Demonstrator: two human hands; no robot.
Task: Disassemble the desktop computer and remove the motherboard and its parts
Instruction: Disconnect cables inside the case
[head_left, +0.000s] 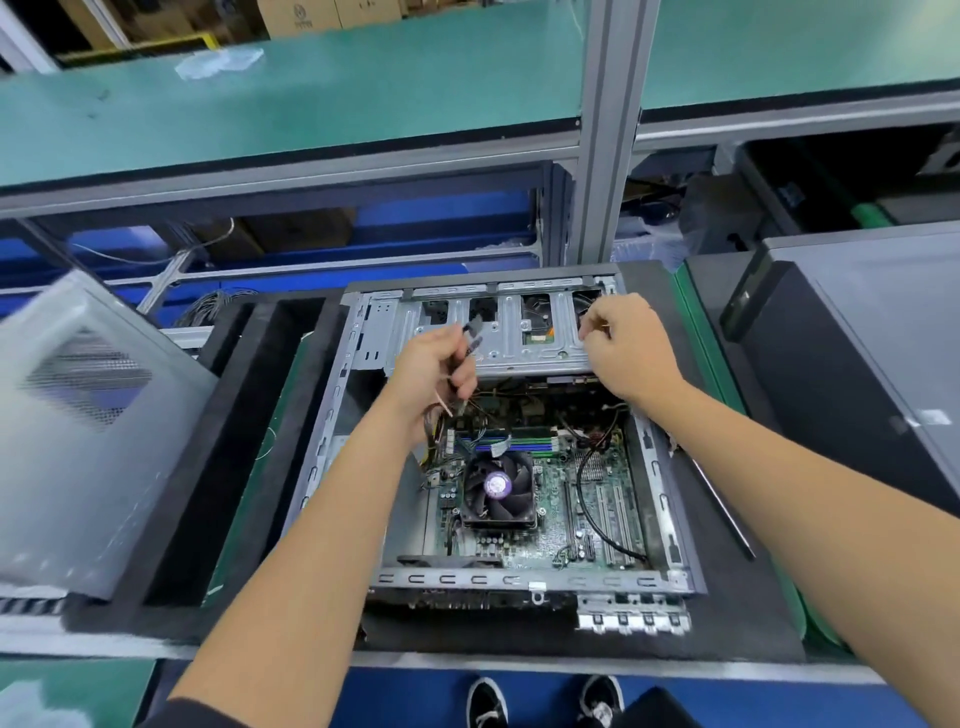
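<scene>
1. Desktop computer case (670, 525), side open, lying flat on a black foam mat (234, 457) toward the middle of the work surface (696, 322).
2. Motherboard (550, 499) seated in the case floor; upper portion hidden beneath the metal drive cage (498, 332) and both hands.
3. CPU fan (497, 488) near board centre, with a round purple hub sticker; print too small to read.
4. Left hand (431, 369), grip closed around a bundle of cables (470, 335), grey connectors protruding above the fist.
5. Right hand (623, 343), grip curled at the far right corner of the drive cage; whatever it pinches too small to make out.
6. Detached side panel (88, 431) at the left edge, blurred and cut off.
7. Second dark tower (857, 332) at the right edge, partly out of frame; white label unreadable.
8. Cardboard boxes (311, 15) past the far shelf, logo illegible.
</scene>
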